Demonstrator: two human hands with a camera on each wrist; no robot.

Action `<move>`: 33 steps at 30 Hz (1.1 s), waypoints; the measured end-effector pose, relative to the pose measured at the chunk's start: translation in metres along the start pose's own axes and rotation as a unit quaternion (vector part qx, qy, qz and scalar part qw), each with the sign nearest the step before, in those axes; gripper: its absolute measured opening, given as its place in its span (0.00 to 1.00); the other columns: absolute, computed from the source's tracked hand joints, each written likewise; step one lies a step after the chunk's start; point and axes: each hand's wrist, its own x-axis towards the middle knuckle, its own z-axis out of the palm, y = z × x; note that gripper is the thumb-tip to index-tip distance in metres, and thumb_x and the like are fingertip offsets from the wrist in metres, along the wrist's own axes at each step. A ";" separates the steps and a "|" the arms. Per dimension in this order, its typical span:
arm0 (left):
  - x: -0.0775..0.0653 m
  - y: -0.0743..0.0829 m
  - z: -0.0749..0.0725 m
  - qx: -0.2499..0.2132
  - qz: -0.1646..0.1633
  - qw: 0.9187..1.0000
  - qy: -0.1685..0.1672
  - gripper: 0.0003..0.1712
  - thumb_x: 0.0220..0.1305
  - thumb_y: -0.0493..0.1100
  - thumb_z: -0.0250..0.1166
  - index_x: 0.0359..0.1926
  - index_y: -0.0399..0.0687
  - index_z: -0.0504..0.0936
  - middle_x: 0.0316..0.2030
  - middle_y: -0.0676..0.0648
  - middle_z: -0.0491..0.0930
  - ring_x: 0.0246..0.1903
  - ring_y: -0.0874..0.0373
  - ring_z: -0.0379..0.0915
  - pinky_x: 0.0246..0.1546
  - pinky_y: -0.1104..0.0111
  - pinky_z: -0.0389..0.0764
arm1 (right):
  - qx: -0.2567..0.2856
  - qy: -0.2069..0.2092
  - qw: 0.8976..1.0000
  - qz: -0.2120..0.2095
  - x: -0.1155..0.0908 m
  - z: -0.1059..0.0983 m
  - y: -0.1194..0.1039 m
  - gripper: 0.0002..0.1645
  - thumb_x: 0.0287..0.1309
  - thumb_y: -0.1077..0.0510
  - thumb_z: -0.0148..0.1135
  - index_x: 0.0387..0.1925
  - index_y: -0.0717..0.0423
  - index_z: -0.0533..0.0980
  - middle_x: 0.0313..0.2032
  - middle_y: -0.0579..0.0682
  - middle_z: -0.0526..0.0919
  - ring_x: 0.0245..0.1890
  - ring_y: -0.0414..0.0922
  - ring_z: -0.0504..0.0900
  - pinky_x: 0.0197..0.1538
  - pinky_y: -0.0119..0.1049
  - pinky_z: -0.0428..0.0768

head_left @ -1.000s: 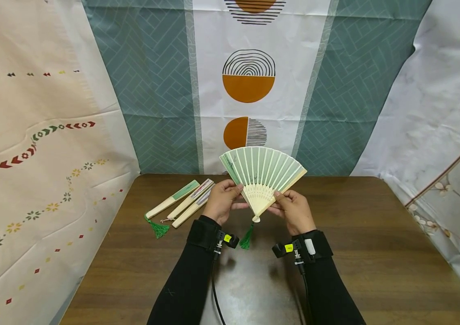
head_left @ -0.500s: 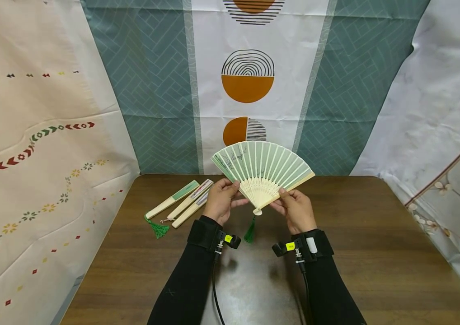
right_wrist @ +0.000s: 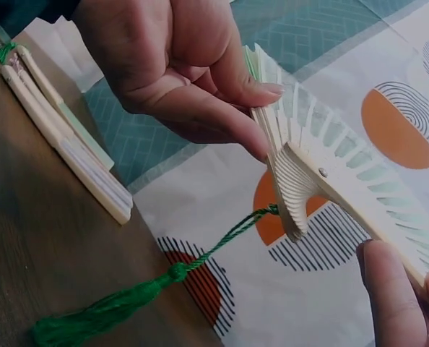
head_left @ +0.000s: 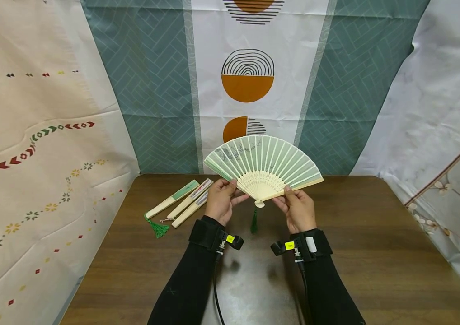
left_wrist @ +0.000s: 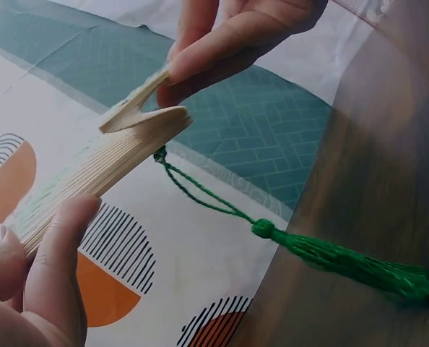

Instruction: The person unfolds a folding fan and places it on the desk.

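Note:
A pale green folding fan [head_left: 263,167] with cream ribs is spread wide above the table, its pivot end toward me. My left hand [head_left: 220,201] pinches its left edge between thumb and fingers. On the other side, my right hand [head_left: 298,210] pinches the right outer rib. From the pivot dangles a green tassel [head_left: 254,223], seen stretched out in the left wrist view. The ribs bunch together at the pivot in the right wrist view, where a small rivet shows.
Three folded fans lie side by side on the brown wooden table [head_left: 376,253], left of my hands: a green-topped fan [head_left: 173,198] with a green tassel [head_left: 159,229], and two paler fans [head_left: 191,198]. Patterned cloth [head_left: 157,90] hangs behind the table.
The fan has spread wider, from a narrower wedge to nearly a half circle, and its pivot has risen slightly. My right hand has shifted a little to the right along with its edge.

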 end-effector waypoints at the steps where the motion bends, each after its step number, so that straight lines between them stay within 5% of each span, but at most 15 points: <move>1: 0.000 -0.001 0.001 -0.004 0.002 1.000 0.001 0.05 0.88 0.31 0.58 0.48 0.37 0.79 0.37 0.47 0.81 0.36 0.57 0.86 0.41 0.65 0.98 | 0.003 0.004 1.000 -0.002 0.000 0.000 0.000 0.12 0.91 0.59 0.53 0.57 0.68 0.72 0.44 0.45 0.88 0.38 0.35 0.95 0.55 0.28 0.94; 16: -0.007 -0.022 0.021 -0.078 0.032 0.994 0.075 0.09 0.90 0.34 0.56 0.43 0.42 0.71 0.41 0.45 0.73 0.42 0.53 0.78 0.54 0.59 0.98 | 0.094 0.088 0.987 -0.094 -0.002 0.011 0.006 0.10 0.88 0.61 0.57 0.49 0.66 0.75 0.39 0.47 0.91 0.34 0.37 0.95 0.45 0.29 0.96; 24: -0.011 -0.029 0.032 -0.121 0.043 0.987 0.092 0.06 0.91 0.37 0.55 0.55 0.37 0.75 0.49 0.43 0.80 0.43 0.56 0.84 0.55 0.61 0.98 | 0.123 0.125 0.980 -0.092 -0.001 0.013 0.008 0.09 0.88 0.60 0.57 0.48 0.64 0.76 0.41 0.47 0.92 0.38 0.37 0.96 0.49 0.30 0.95; 33: -0.010 -0.039 0.036 -0.142 0.060 0.982 0.110 0.07 0.91 0.37 0.55 0.53 0.36 0.75 0.47 0.43 0.82 0.43 0.55 0.86 0.50 0.63 0.98 | 0.152 0.135 0.976 -0.083 -0.003 0.014 0.009 0.10 0.87 0.59 0.59 0.46 0.63 0.76 0.42 0.48 0.91 0.38 0.37 0.96 0.49 0.28 0.95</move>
